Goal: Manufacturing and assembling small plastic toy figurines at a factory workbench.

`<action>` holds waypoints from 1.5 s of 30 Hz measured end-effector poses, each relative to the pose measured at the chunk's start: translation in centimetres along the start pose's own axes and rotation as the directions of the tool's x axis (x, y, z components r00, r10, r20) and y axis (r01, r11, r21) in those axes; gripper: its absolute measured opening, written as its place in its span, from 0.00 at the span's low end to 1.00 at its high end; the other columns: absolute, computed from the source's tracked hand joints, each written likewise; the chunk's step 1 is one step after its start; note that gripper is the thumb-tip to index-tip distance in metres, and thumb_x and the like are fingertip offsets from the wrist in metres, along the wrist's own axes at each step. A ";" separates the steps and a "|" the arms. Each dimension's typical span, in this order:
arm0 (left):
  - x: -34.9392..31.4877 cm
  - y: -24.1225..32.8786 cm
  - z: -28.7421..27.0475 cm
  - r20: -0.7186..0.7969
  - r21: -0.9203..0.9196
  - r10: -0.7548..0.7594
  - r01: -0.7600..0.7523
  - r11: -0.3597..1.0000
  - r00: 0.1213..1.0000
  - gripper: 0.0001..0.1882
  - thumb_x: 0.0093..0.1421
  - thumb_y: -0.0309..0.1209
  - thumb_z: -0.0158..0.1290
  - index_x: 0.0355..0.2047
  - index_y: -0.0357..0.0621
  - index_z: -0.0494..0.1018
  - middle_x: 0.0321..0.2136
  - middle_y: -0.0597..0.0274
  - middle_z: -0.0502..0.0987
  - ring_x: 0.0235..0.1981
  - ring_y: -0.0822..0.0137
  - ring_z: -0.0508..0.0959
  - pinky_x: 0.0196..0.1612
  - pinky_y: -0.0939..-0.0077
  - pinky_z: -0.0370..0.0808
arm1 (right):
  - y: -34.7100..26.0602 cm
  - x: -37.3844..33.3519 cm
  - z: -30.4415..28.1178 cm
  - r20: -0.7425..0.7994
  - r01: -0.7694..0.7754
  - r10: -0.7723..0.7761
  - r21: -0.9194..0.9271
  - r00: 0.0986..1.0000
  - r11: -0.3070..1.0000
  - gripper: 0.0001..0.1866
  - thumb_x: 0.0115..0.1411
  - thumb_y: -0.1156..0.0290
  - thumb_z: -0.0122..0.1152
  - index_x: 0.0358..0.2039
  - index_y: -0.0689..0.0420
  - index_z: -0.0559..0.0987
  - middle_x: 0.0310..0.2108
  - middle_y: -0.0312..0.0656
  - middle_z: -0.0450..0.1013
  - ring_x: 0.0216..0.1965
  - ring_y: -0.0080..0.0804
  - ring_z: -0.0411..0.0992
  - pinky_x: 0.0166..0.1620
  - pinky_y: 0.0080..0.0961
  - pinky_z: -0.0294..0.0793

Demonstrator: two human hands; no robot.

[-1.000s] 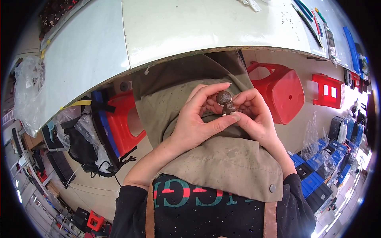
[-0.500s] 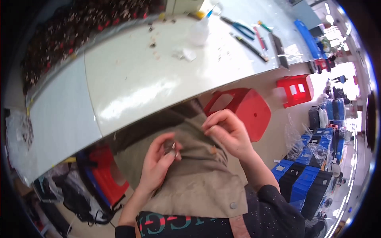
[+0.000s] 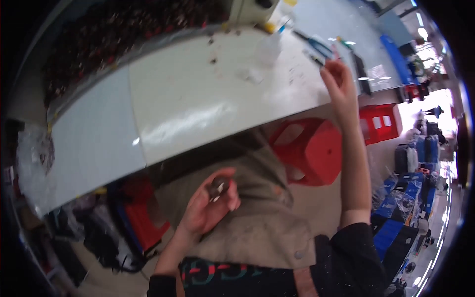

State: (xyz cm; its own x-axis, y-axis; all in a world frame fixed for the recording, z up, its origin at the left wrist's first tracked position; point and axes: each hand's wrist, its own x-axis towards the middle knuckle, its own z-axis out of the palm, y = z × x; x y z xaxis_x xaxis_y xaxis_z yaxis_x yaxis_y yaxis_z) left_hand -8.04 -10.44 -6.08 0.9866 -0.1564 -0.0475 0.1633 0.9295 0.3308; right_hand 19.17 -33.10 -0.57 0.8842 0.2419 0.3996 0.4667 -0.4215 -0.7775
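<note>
My left hand (image 3: 210,203) is closed in front of the apron, its fingers round a small dark brown rounded piece (image 3: 218,186) with a pale shiny spot. What kind of piece it is I cannot make out. My right hand (image 3: 341,86) is stretched over the tools at the table's right end, fingers curled. It covers the lower part of a slim black tool (image 3: 313,58); whether the fingers grip it is hidden. Beside the fingertips lie blue-handled pliers (image 3: 319,46) and a slim reddish tool (image 3: 335,51).
A translucent bottle with a blue tip (image 3: 269,49) stands on the white table (image 3: 183,94), near a crumpled white scrap (image 3: 251,75). A heap of dark brown and red pieces (image 3: 123,37) fills the back left. Red stools (image 3: 324,153) stand beyond the front edge.
My right hand has gone from above my lap up and right to the tools on the table. My left hand still holds the dark piece, now with its palm turned up more. The view has shifted slightly.
</note>
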 end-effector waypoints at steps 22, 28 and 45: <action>-1.5 -0.3 0.4 -0.101 0.426 0.022 0.023 0.904 0.995 0.38 0.54 0.51 0.54 0.54 0.34 0.57 0.33 0.62 0.68 0.32 0.72 0.69 0.38 0.77 0.65 | -6.0 1.4 8.4 0.308 -0.156 0.143 0.018 0.941 0.988 0.35 0.51 0.56 0.62 0.52 0.67 0.65 0.40 0.50 0.71 0.38 0.34 0.70 0.41 0.25 0.70; -1.7 0.1 -0.1 -0.105 0.497 0.038 0.019 0.867 0.994 0.37 0.55 0.50 0.53 0.55 0.36 0.56 0.33 0.61 0.68 0.34 0.71 0.69 0.40 0.78 0.65 | -7.3 -5.1 4.5 0.285 0.011 -0.069 0.200 0.956 0.980 0.19 0.55 0.68 0.59 0.45 0.65 0.70 0.46 0.43 0.68 0.46 0.28 0.67 0.49 0.23 0.66; -2.3 -0.2 -0.9 -0.130 0.582 0.113 -0.016 0.813 0.985 0.34 0.56 0.46 0.54 0.55 0.38 0.58 0.36 0.60 0.68 0.34 0.72 0.71 0.42 0.77 0.69 | -10.5 -14.8 2.2 0.539 0.178 -0.150 -0.001 0.829 0.984 0.25 0.30 0.55 0.75 0.25 0.58 0.76 0.20 0.37 0.69 0.22 0.31 0.66 0.25 0.25 0.64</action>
State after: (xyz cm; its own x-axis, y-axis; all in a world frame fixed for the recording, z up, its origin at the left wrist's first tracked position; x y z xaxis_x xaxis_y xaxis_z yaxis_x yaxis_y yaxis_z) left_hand -10.37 -9.96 -6.87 0.9912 -0.0054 -0.1321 0.1121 0.5641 0.8181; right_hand 1.16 -30.31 0.65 0.6526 0.7346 0.1858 0.6170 -0.3728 -0.6930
